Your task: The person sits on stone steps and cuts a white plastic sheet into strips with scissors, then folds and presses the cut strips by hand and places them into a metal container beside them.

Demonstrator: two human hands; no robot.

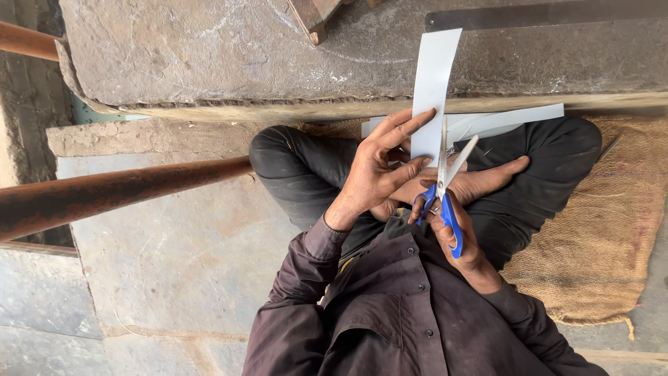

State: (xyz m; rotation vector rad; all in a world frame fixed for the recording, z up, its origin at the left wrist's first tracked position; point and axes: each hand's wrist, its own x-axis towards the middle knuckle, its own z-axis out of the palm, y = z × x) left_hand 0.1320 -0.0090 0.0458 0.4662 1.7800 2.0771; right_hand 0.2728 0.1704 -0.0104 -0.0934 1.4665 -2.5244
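Left hand (379, 174) pinches a long white paper strip (433, 90), flat, straight-edged, rising over the lap. Right hand (456, 223) grips blue-handled scissors (445, 191), blades parted at the strip's lower edge.

- head view: single camera worn on the head, facing steeply down, close over the lap (487, 188) and both hands.
- far edge: stone slab (209, 56); right: burlap mat (598, 237).

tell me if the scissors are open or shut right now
Open: the blue-handled scissors in the right hand have their two blades spread in a V against the white paper strip that the left hand holds.
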